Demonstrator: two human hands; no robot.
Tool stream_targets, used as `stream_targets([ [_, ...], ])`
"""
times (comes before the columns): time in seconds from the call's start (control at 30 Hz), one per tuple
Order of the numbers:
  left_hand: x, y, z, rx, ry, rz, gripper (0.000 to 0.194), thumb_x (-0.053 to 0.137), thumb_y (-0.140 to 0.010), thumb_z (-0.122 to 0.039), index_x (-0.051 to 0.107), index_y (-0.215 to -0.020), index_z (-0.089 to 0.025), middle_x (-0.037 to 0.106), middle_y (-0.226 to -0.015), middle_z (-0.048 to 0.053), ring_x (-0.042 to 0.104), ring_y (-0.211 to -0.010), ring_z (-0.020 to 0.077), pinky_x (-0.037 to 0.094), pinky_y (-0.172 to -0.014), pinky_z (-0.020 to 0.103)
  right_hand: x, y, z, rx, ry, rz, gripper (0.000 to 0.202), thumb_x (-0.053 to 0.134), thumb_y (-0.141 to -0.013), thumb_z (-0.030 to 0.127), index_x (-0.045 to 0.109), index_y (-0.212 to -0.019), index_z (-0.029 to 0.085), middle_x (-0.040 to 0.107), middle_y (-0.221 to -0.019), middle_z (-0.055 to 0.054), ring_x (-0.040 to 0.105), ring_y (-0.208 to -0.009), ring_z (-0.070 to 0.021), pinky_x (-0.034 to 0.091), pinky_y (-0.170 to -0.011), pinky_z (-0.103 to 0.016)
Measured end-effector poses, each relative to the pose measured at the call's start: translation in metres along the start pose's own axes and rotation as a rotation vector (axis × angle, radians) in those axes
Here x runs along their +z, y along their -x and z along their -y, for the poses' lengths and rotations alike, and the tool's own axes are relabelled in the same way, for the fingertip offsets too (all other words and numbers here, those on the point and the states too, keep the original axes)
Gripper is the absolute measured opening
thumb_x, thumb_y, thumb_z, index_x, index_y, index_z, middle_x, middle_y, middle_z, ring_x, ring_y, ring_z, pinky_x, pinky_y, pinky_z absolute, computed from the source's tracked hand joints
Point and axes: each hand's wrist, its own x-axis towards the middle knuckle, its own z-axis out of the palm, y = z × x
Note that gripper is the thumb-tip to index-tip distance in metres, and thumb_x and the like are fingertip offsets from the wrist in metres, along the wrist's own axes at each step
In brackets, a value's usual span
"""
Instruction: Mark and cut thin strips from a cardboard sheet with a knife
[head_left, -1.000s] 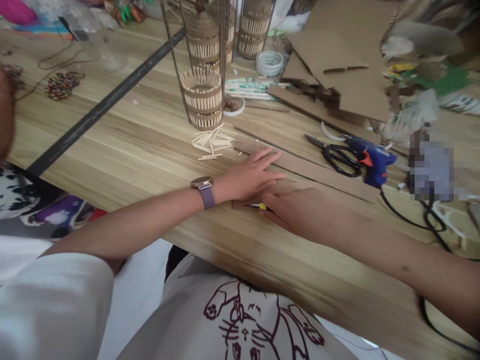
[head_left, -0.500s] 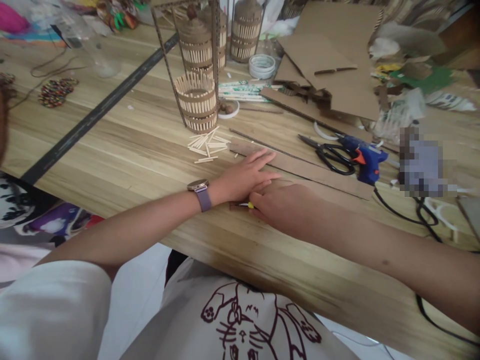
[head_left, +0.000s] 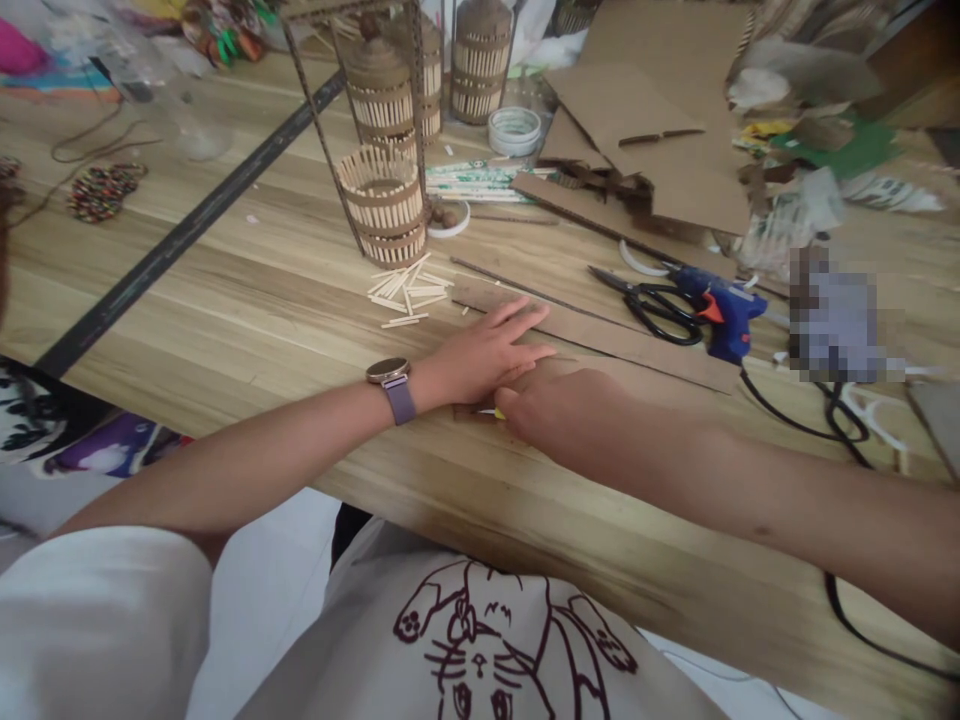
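Note:
My left hand (head_left: 499,345), with a watch at its wrist, lies on a brown cardboard strip (head_left: 637,345), fingers spread and pressed flat. Close against it, my right hand (head_left: 536,405) is closed with its fingers curled. A small yellow tool (head_left: 499,411) pokes out from its fingertips; the rest of it is hidden in the hand. Beneath the hands, a narrow brown piece (head_left: 469,411) shows at the left. Short pale sticks (head_left: 409,290) are heaped beyond my left hand.
Black-handled scissors (head_left: 660,312) and a blue glue gun (head_left: 724,310) lie to the right, its cord trailing off. Behind stand a stick-and-cardboard basket (head_left: 382,205) in a tall frame, a tape roll (head_left: 514,130) and cardboard sheets (head_left: 675,70). A dark strip (head_left: 195,220) crosses the table's left side.
The whole view has shifted slightly, so things sit a little further left. Both hands keep nearly the same place on the cardboard.

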Motion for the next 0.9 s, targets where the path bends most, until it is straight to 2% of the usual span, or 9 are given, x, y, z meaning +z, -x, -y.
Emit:
stream_targets([
  [0.27,0.001,0.001,0.0,0.046,-0.044,0.003,0.038,0.055,-0.099,-0.016,0.064,-0.136,-0.016,0.035,-0.165,0.014,0.02,-0.155,0.0391,0.033,-0.122,0.054,-0.001,0.008,-0.003,0.026,-0.013,-0.002,0.04,0.045,-0.076,-0.01,0.071,-0.092,0.015,0.072,-0.075,-0.006,0.063,-0.06,-0.0166,0.035,-0.057,-0.028],
  [0.4,0.003,0.001,0.002,0.057,-0.056,-0.011,0.038,0.051,-0.101,-0.016,0.063,-0.137,-0.017,0.035,-0.165,0.011,0.02,-0.155,0.0392,0.034,-0.122,0.053,0.001,0.014,-0.005,0.055,-0.06,0.012,0.044,0.042,-0.077,-0.009,0.073,-0.097,0.014,0.075,-0.086,-0.01,0.068,-0.071,-0.0208,0.035,-0.055,-0.029],
  [0.53,0.003,0.003,0.001,0.061,-0.05,-0.025,0.038,0.047,-0.102,-0.015,0.063,-0.136,-0.018,0.035,-0.165,0.01,0.02,-0.155,0.0372,0.035,-0.121,0.053,0.021,0.023,-0.01,0.122,-0.161,0.113,0.043,0.044,-0.078,-0.007,0.072,-0.1,0.016,0.071,-0.072,-0.005,0.063,-0.058,-0.0183,0.025,-0.048,-0.029],
  [0.6,0.002,0.003,0.0,0.045,-0.043,-0.029,0.037,0.046,-0.103,-0.016,0.063,-0.136,-0.017,0.036,-0.165,0.012,0.02,-0.155,0.0366,0.035,-0.121,0.053,0.036,0.029,-0.017,0.136,-0.215,0.102,0.033,0.047,-0.084,-0.001,0.071,-0.097,0.017,0.067,-0.065,-0.002,0.059,-0.054,-0.0163,0.022,-0.048,-0.029],
  [0.67,0.002,0.004,-0.001,0.029,-0.035,-0.034,0.037,0.045,-0.105,-0.018,0.062,-0.137,-0.016,0.036,-0.164,0.015,0.021,-0.155,0.0359,0.035,-0.121,0.053,0.049,0.035,-0.025,0.121,-0.297,0.017,0.021,0.05,-0.094,0.012,0.07,-0.093,0.018,0.068,-0.067,-0.002,0.059,-0.057,-0.0157,0.022,-0.05,-0.028],
  [0.73,0.002,0.004,-0.001,0.026,-0.029,-0.043,0.036,0.044,-0.106,-0.02,0.062,-0.137,-0.017,0.037,-0.163,0.015,0.022,-0.155,0.0349,0.035,-0.121,0.054,0.056,0.039,-0.031,0.118,-0.378,-0.045,0.022,0.05,-0.1,0.027,0.069,-0.094,0.019,0.068,-0.07,-0.002,0.06,-0.061,-0.0157,0.024,-0.052,-0.027],
  [0.8,0.002,0.004,-0.001,0.036,-0.026,-0.053,0.035,0.045,-0.106,-0.02,0.062,-0.137,-0.019,0.038,-0.163,0.014,0.022,-0.156,0.034,0.033,-0.122,0.054,0.053,0.039,-0.031,0.141,-0.405,-0.045,0.027,0.048,-0.102,0.036,0.069,-0.097,0.019,0.067,-0.07,-0.001,0.059,-0.06,-0.0156,0.023,-0.052,-0.027],
  [0.9,0.002,0.003,-0.002,0.023,-0.023,-0.049,0.035,0.047,-0.105,-0.019,0.062,-0.136,-0.019,0.037,-0.164,0.014,0.023,-0.155,0.0342,0.033,-0.122,0.053,0.039,0.027,-0.018,0.187,-0.367,0.011,0.031,0.046,-0.103,0.038,0.07,-0.101,0.019,0.068,-0.07,-0.002,0.058,-0.059,-0.0167,0.019,-0.052,-0.029],
])
